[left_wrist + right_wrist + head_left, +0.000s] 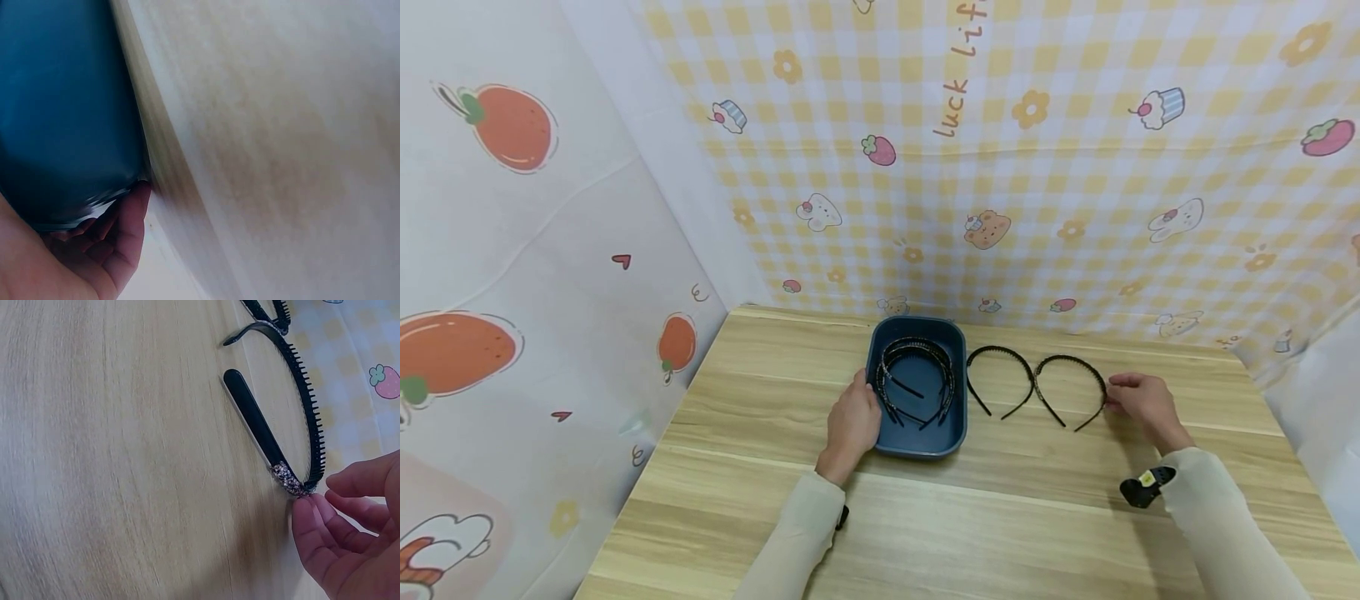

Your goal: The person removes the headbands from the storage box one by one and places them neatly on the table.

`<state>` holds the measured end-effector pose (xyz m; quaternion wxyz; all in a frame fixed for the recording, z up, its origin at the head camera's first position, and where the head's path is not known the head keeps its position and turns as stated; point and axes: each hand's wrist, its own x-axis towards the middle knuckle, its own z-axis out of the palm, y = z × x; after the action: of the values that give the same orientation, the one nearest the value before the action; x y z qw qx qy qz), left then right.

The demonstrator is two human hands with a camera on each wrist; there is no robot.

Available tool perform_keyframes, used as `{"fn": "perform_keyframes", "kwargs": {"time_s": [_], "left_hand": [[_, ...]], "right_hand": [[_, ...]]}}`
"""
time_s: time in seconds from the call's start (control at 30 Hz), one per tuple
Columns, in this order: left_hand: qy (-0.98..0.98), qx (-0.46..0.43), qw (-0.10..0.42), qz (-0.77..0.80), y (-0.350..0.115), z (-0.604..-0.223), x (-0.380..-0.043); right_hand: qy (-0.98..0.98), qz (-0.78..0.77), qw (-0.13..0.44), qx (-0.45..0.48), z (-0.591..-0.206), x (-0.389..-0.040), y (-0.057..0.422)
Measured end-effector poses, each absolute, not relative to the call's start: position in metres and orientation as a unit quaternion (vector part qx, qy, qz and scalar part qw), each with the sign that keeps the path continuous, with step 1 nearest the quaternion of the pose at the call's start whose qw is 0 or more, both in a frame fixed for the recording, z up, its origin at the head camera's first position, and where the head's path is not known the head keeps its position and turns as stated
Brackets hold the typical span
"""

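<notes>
A dark blue rectangular plastic basin (922, 452) stands on the table with several black headbands (917, 343) inside. My left hand (854, 414) grips its left side; in the left wrist view the fingers (130, 234) curl at the basin's lower edge. To the basin's right, two black toothed headbands lie side by side: a nearer one (1000, 348) and an outer one (1070, 358). At the outer headband's right side, my right hand (1144, 402) pinches the band. The right wrist view shows glittery stones on that headband (250, 412), right at the fingertips (304, 509).
The light wood table (1000, 533) stretches out in front of the basin and to both sides. A yellow checked cloth (925, 192) hangs along the table's back edge. A white printed sheet (587, 250) covers the left wall.
</notes>
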<state>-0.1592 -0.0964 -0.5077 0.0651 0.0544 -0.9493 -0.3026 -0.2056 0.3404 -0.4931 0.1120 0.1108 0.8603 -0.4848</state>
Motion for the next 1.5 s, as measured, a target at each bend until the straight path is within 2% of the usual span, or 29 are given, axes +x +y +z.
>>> {"fn": "perform_keyframes", "kwargs": {"time_s": [0.7,1.5], "left_hand": [[-0.949,0.049,0.075,-0.301,-0.097,-0.508,-0.158],[-0.949,0.049,0.068,-0.305,-0.097,-0.506,-0.158]], "right_hand": [[0.919,-0.384,0.041,0.084,-0.480,-0.205,0.313],[0.896,-0.436,0.082,0.004,-0.465,-0.212,0.234]]}}
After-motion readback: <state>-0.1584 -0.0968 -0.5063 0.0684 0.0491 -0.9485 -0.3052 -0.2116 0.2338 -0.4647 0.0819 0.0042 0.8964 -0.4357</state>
